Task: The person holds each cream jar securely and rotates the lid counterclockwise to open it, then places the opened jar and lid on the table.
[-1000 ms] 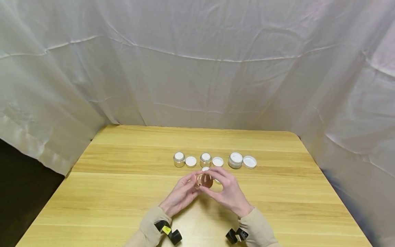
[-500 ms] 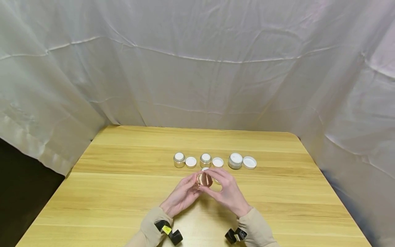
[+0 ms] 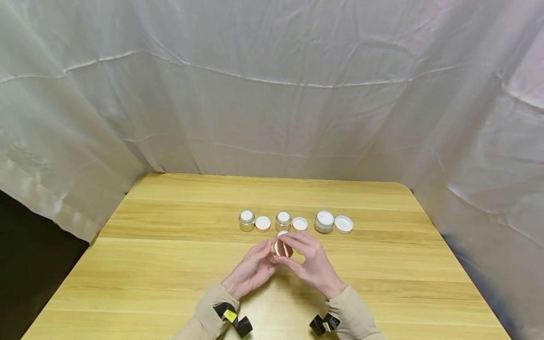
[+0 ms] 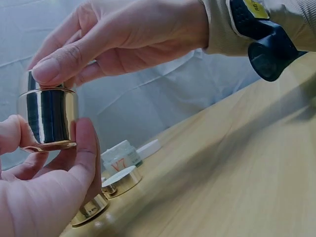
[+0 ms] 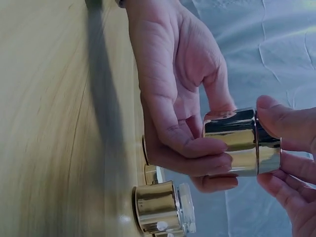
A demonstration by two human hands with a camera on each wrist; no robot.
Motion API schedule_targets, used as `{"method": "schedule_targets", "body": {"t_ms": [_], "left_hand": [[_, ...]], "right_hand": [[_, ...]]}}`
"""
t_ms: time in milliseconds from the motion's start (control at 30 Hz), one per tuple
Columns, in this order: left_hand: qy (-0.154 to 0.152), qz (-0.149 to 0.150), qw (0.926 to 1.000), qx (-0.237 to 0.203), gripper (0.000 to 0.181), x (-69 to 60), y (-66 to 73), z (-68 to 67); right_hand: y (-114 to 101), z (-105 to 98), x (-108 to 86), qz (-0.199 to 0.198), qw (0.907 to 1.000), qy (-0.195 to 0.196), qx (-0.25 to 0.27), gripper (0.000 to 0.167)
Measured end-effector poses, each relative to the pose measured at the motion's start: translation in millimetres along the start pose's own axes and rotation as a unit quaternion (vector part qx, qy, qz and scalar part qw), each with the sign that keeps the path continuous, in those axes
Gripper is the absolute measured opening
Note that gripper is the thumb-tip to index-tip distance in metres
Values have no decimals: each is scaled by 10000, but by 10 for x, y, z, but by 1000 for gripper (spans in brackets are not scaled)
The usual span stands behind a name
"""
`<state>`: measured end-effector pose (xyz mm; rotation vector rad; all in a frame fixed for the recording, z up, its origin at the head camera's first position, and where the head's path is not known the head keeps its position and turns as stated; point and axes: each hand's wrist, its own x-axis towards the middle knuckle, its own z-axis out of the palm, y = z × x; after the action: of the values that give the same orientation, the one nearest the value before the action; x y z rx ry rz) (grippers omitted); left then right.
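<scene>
A shiny gold cosmetic jar [image 3: 281, 249] with its lid on is held above the table between both hands. My left hand [image 3: 251, 271] grips the jar's wider body with fingers and thumb round it. At the other end, my right hand [image 3: 313, 264] pinches the narrower gold lid [image 5: 269, 157] between thumb and fingers. A thin seam between lid and body shows in both wrist views. From the head, the jar's mirror-like round end faces the camera. Just behind the hands stands a jar with a white top [image 3: 282, 233], mostly hidden.
Behind the hands, a gold-based jar [image 3: 246, 225] has its upturned lid [image 3: 263, 223] beside it. Another jar [image 3: 283, 224] and lid [image 3: 300, 224] stand mid-row. At right are a bigger jar [image 3: 324, 224] and white-lined lid [image 3: 344, 224]. Pale curtains [image 3: 272, 118] surround the wooden table [image 3: 170, 264].
The held jar has turned slightly, its round end facing the head camera more squarely than a second ago. Both hands keep their grip in nearly the same place.
</scene>
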<state>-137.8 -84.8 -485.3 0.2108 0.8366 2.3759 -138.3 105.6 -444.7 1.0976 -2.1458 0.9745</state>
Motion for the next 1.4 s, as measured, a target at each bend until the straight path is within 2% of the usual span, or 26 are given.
{"method": "schedule_targets", "body": {"t_ms": [133,267,500,733,967,1067,1267,1400], "left_hand": [[33,27,10000,13,52,-4,0,-7],[92,51,9999,31,56,5,6,-4],[216,79,9997,-25,59,17,22,10],[249,59,9997,-31,57,19,22,24],[224,128,9997,-50,46,17,13,13],[244,127,9996,-20,48,24,13,9],[306,76,9995,64,56,25,16,6],[282,68,9996,66,55,25,15,5]], "right_hand": [[-3,-6,1,10,9999,-132,1,50],[-10,-25,2,212,9995,-234,-61,54],[-25,-45,13,765,9971,29,10,53],[-25,-17,14,629,9973,378,-62,44],[-12,-44,24,464,9986,2,252,45],[-8,-44,26,516,9983,-17,284,45],[-5,-23,12,793,9965,262,-18,44],[-4,-14,-1,864,9956,356,6,43]]}}
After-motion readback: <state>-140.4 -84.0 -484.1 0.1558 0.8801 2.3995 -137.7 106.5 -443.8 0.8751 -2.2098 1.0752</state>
